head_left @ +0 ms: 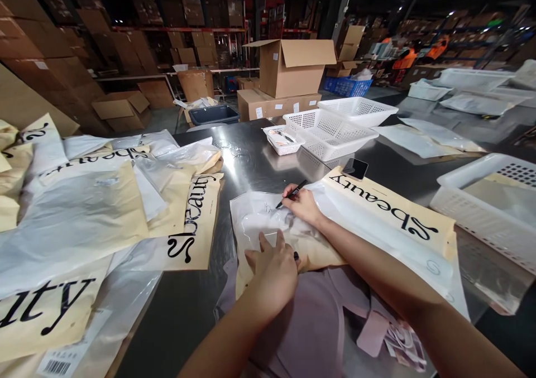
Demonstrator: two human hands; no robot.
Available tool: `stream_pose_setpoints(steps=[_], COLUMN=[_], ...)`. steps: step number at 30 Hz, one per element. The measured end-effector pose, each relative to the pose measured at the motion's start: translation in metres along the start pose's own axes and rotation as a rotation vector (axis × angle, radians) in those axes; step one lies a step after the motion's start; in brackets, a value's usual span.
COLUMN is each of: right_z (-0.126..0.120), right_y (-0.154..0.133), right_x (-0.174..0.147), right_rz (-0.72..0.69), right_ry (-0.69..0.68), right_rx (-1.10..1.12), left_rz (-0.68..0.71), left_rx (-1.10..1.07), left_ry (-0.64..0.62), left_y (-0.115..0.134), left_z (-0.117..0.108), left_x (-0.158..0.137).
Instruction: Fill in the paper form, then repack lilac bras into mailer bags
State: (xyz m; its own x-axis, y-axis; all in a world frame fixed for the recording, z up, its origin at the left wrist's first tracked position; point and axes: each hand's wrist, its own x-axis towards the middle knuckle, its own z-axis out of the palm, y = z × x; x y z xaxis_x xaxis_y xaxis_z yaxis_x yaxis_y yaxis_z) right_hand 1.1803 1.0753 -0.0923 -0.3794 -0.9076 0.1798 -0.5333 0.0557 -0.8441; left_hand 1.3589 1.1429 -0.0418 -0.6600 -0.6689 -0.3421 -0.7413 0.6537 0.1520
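Observation:
My right hand [302, 204] grips a black marker pen [292, 194], its tip on the white upper part of a plastic packaging bag [247, 210]. Small dark handwriting shows beside the tip. Fingers spread, my left hand [272, 269] lies flat on the same bag and presses it down. Under the bag's near edge lies a mauve garment [310, 322] with straps bunched at its right. Another bag [385, 205], cream and white with "beauty" lettering, lies beneath my right forearm. A dark phone [355, 168] rests at that bag's far edge.
Printed bags [84, 210] are heaped on the left of the metal table [184, 305]. White perforated baskets [330, 135] stand at the back, and another basket [494, 210] at the right. Beyond are an open carton [293, 68], shelves, and people in orange vests [405, 60].

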Motion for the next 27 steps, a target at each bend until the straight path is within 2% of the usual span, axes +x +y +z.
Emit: stream_pose_setpoints(steps=[13, 20, 25, 27], right_z=[-0.004, -0.007, -0.008, -0.011], right_y=[0.001, -0.002, -0.001, -0.006], right_x=[0.002, 0.001, 0.002, 0.000], right_rz=[0.009, 0.017, 0.038, 0.043], right_ry=[0.038, 0.071, 0.088, 0.109], right_rx=[-0.035, -0.015, 0.071, 0.122], left_rz=[0.001, 0.000, 0.006, 0.020], left_rx=[0.013, -0.001, -0.037, -0.074], left_ry=[-0.020, -0.070, -0.050, 0.002], left_y=[0.001, 0.000, -0.001, -0.004], left_z=[-0.001, -0.004, -0.004, -0.006], left_x=[0.000, 0.001, -0.001, 0.000])
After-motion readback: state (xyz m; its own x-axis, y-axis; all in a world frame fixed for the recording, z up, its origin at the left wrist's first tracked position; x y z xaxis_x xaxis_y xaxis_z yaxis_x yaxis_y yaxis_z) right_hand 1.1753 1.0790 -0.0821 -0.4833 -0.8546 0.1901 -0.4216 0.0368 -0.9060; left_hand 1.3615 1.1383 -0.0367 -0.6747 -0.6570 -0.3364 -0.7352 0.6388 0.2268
